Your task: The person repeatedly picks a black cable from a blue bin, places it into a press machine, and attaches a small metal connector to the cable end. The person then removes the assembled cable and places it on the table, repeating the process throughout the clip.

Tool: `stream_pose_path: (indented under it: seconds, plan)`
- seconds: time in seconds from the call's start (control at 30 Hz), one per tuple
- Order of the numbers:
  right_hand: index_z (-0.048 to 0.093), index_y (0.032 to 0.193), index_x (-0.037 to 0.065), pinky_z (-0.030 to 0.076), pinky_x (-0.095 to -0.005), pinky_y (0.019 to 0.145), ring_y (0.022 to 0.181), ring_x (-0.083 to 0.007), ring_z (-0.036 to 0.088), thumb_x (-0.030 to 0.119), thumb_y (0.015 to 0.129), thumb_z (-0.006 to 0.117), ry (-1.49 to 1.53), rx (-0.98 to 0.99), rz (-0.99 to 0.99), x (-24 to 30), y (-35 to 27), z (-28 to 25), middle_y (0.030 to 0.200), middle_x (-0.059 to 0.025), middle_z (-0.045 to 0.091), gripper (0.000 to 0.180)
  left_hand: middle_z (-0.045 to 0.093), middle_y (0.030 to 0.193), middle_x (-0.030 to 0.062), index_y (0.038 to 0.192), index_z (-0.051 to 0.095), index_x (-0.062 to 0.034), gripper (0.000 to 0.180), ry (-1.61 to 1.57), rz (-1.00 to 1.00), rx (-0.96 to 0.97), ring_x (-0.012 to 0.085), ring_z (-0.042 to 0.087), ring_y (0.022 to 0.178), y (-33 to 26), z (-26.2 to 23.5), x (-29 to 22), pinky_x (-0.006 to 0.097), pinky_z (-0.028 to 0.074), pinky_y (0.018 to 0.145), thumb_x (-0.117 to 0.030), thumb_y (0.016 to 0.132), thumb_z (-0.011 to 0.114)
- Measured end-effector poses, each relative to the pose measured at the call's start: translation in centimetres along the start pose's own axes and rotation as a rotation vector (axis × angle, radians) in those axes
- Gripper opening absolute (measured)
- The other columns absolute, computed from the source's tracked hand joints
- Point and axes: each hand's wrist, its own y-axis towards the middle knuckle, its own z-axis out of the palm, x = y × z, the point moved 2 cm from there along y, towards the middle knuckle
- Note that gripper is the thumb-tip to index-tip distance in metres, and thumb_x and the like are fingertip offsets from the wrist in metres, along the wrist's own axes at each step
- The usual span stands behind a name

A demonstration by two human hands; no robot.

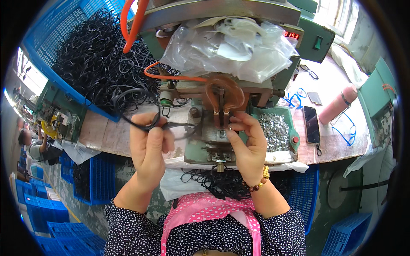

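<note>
At the left, a latticed blue plastic basket (42, 59) is heaped with thin, glossy black straps (98, 55). Beside it, one black strap (150, 127), looped and supple-looking, is pinched between thumb and fingers of the left hand (149, 138), its free end pointed toward the machine. There, a bent copper coil (216, 114) is held with its two narrow legs above a worn metal block (210, 133). By those legs the fingertips of the right hand (247, 145) are drawn together at a small shiny bit — whether it is gripped cannot be told. The step in hand seems to be placement at the coil; careful alignment with the strap end is probably called for. Farther right, a green tray (294, 130) is filled with small, silvery metal pieces (273, 128) — then a flat dark phone (311, 124) and a smooth pink bottle (338, 104) are seen on the tabletop (305, 152).
</note>
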Motion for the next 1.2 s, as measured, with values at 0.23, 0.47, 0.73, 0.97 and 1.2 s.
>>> stream_pose_path:
  seconds: [0.23, 0.47, 0.73, 0.97, 1.2]
  plan:
    - [0.036, 0.145, -0.005, 0.049, -0.0327, 0.099, 0.108, -0.0184, 0.062, -0.009, 0.091, 0.063, 0.05, 0.022, 0.045, -0.6, 0.1, 1.3, 0.104, -0.0109, 0.068, 0.061, 0.069, 0.104, 0.0069, 0.119, 0.06, 0.002, 0.022, 0.001, 0.049, -0.053, 0.0076, 0.062, 0.08, 2.8, 0.8, 1.1, 0.021, 0.045, 0.068, -0.013, 0.103, 0.062]
    - [0.036, 0.144, -0.009, 0.046, -0.0292, 0.1, 0.107, -0.0158, 0.062, -0.007, 0.089, 0.067, 0.149, 0.034, 0.133, 0.0, 0.6, 1.2, 0.103, -0.0099, 0.069, 0.062, 0.069, 0.103, 0.0089, 0.118, 0.059, 0.0031, 0.018, 0.077, 0.07, 0.036, 0.0111, 0.064, 0.084, 0.6, 1.5, 0.7, 0.025, 0.049, 0.071, -0.008, 0.104, 0.056]
    - [0.049, 0.137, -0.004, 0.046, -0.0295, 0.1, 0.109, -0.0162, 0.063, -0.01, 0.091, 0.06, 0.028, 0.014, 0.06, 0.8, 0.3, -2.2, 0.11, -0.0118, 0.069, 0.048, 0.067, 0.096, 0.0107, 0.112, 0.06, 0.0068, 0.015, 0.289, 0.115, 0.313, 0.0115, 0.06, 0.082, -0.8, 4.1, 2.0, 0.025, 0.05, 0.074, -0.003, 0.102, 0.054]
    - [0.058, 0.13, -0.003, 0.045, -0.03, 0.101, 0.108, -0.0156, 0.063, -0.011, 0.093, 0.056, -0.095, -0.158, -0.022, 1.0, -0.5, -6.7, 0.113, -0.0101, 0.069, 0.038, 0.068, 0.088, 0.0127, 0.11, 0.065, 0.0005, 0.018, 0.275, 0.007, 0.286, 0.026, 0.065, 0.074, 0.1, 4.9, 3.4, 0.034, 0.051, 0.068, -0.002, 0.093, 0.064]
    - [0.063, 0.125, 0.001, 0.048, -0.0295, 0.096, 0.107, -0.0138, 0.063, -0.001, 0.099, 0.06, -0.415, -0.434, 0.023, -2.9, -1.9, -13.2, 0.118, -0.0078, 0.067, 0.026, 0.069, 0.091, 0.0144, 0.107, 0.067, -0.0022, 0.019, 0.328, 0.157, 0.305, 0.0349, 0.064, 0.079, -0.1, 4.7, 3.7, 0.04, 0.05, 0.07, -0.003, 0.087, 0.069]
